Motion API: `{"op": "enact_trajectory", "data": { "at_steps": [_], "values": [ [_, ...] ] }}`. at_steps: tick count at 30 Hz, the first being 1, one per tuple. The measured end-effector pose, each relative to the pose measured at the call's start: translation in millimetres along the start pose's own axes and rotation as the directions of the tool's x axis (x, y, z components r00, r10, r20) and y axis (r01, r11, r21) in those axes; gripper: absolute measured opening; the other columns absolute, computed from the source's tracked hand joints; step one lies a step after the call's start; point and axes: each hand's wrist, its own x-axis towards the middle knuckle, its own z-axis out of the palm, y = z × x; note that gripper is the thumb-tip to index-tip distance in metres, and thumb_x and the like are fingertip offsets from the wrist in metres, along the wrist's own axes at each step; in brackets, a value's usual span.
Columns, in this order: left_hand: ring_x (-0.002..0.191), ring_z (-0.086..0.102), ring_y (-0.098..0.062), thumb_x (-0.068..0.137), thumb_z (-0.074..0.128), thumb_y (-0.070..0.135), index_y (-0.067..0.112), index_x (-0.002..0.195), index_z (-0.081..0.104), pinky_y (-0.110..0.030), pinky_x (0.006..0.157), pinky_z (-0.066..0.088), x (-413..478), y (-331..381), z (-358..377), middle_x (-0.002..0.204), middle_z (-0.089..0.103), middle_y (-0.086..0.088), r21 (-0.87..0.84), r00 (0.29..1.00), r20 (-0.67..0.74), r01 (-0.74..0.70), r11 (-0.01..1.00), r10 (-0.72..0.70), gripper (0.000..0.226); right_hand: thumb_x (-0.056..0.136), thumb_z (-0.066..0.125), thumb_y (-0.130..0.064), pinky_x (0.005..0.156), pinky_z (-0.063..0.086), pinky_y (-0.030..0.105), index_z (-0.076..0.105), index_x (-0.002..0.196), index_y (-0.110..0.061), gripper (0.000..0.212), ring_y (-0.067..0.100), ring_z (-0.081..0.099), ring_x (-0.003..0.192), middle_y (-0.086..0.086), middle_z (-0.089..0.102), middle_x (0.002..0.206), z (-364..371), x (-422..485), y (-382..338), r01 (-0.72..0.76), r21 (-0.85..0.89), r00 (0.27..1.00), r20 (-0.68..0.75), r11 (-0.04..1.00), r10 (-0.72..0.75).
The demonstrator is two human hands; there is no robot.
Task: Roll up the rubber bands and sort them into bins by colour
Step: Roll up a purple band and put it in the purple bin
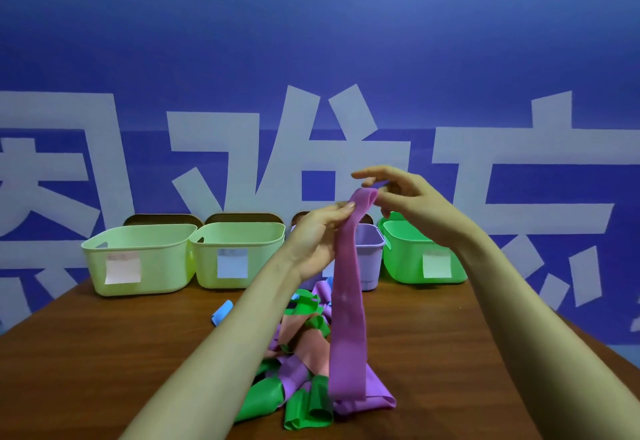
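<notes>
Left-most bin (166,266): pale yellow-green, at the far edge of the wooden table (121,353), with a pink note (123,267) stuck on its front wall.
Second bin (207,259): same pale colour, touching the first on its right, with a pale blue note (232,263) on the front.
Brown lids (162,219): they stand behind the bins, against the blue wall (311,41) with its large white characters.
Blue roll (221,313): a rolled band lying alone on the table, in front of the second bin and just left of the left forearm.
Left hand (311,242): raised above the table, thumb and fingers pinching the purple band (346,318) near its top.
Pile of bands (298,353): loose green, purple and pink bands heaped on the table below the hands.
Purple band: hangs straight down from the hands, its lower end resting on the pile; its top is folded over in a small loop.
Purple bin (370,249): third in the row, largely hidden behind the left hand and the hanging band.
Right hand (408,200): at the band's top fold, fingers spread and blurred; a fingertip meets the fold, but I cannot tell whether it grips.
Green bin (405,259): bright green, right-most in the row, partly behind the right wrist, with a pale note (436,263) on its front.
</notes>
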Motion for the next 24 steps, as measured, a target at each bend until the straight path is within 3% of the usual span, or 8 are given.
{"op": "enact_trajectory", "data": {
  "at_steps": [3, 7, 9, 12, 15, 17, 21, 24],
  "values": [
    [0.056, 0.045, -0.006, 0.099, 0.041, 0.014, 0.015, 0.089, 0.064, -0.020, 0.058, 0.034, -4, 0, -2, 0.064, 0.055, 0.007, 0.097, 0.999, 0.042, 0.010, 0.995, -0.014, 0.026, 0.089, 0.066, -0.023, 0.073, 0.044, 0.015, 0.069, 0.101, -0.023, 0.013, 0.007, 0.047, 0.074, 0.011, 0.055, 0.114, 3, -2, -1, 0.032, -0.163, 0.999, 0.004, 0.986, -0.032],
    [0.079, 0.059, -0.007, 0.100, 0.044, 0.021, 0.012, 0.103, 0.065, -0.015, 0.065, 0.047, -3, -5, -7, 0.089, 0.066, 0.001, 0.316, 0.992, -0.086, -0.061, 0.947, 0.093, 0.023, 0.091, 0.062, -0.011, 0.069, 0.050, 0.013, 0.062, 0.097, -0.002, 0.011, 0.011, 0.061, 0.079, 0.011, 0.060, 0.105, 7, -3, -3, 0.009, -0.083, 0.999, -0.037, 0.996, -0.013],
    [0.086, 0.064, -0.010, 0.098, 0.045, 0.031, 0.011, 0.102, 0.067, -0.018, 0.072, 0.051, -4, -7, -8, 0.094, 0.069, -0.002, 0.297, 0.966, -0.173, -0.135, 0.945, 0.192, 0.030, 0.092, 0.060, -0.007, 0.065, 0.049, 0.009, 0.060, 0.098, 0.004, 0.012, -0.001, 0.063, 0.072, 0.008, 0.062, 0.093, 9, -3, -4, 0.010, -0.072, 0.999, -0.033, 0.997, -0.012],
    [0.086, 0.067, -0.010, 0.084, 0.052, 0.050, 0.013, 0.105, 0.069, -0.022, 0.076, 0.052, -12, -5, -5, 0.093, 0.072, -0.001, 0.288, 0.947, -0.169, -0.217, 0.933, 0.272, 0.046, 0.090, 0.063, -0.009, 0.063, 0.048, 0.010, 0.063, 0.094, -0.004, 0.006, -0.002, 0.061, 0.069, 0.008, 0.065, 0.087, 12, 0, -4, 0.054, -0.177, 0.997, -0.039, 0.983, -0.062],
    [0.080, 0.066, -0.009, 0.088, 0.063, 0.026, 0.019, 0.096, 0.068, -0.026, 0.077, 0.054, -15, -15, -1, 0.085, 0.072, 0.004, 0.449, 0.938, -0.104, -0.252, 0.857, 0.331, 0.012, 0.089, 0.064, -0.006, 0.060, 0.048, 0.009, 0.065, 0.090, -0.007, 0.002, -0.004, 0.058, 0.066, 0.007, 0.064, 0.082, 15, 4, -6, 0.068, -0.154, 0.994, -0.079, 0.986, -0.081],
    [0.072, 0.063, -0.014, 0.090, 0.063, 0.015, 0.012, 0.087, 0.065, -0.037, 0.076, 0.053, -12, -30, -7, 0.079, 0.069, -0.004, 0.530, 0.935, -0.152, -0.197, 0.825, 0.321, 0.005, 0.089, 0.064, -0.004, 0.059, 0.049, 0.011, 0.065, 0.087, -0.011, 0.007, -0.004, 0.059, 0.067, 0.005, 0.064, 0.081, 15, 6, -8, 0.076, -0.102, 0.987, -0.136, 0.992, -0.090],
    [0.058, 0.055, -0.001, 0.086, 0.068, 0.016, 0.012, 0.080, 0.064, -0.030, 0.060, 0.048, -16, -84, -33, 0.065, 0.064, 0.010, 0.637, 0.968, -0.195, 0.005, 0.771, 0.156, 0.008, 0.091, 0.061, -0.006, 0.071, 0.057, 0.028, 0.060, 0.083, -0.024, 0.020, 0.007, 0.061, 0.072, -0.008, 0.062, 0.083, 11, 13, -10, 0.091, -0.085, 0.946, -0.305, 0.992, -0.113],
    [0.053, 0.058, -0.006, 0.091, 0.059, 0.004, -0.001, 0.094, 0.065, -0.029, 0.057, 0.049, -27, -121, -49, 0.064, 0.065, 0.004, 0.600, 0.967, -0.249, 0.193, 0.776, -0.048, 0.009, 0.092, 0.059, -0.006, 0.072, 0.057, 0.034, 0.058, 0.083, -0.025, 0.021, 0.013, 0.060, 0.072, -0.005, 0.059, 0.086, 8, 15, -10, 0.071, -0.121, 0.941, -0.322, 0.990, -0.106]
  ]
}}
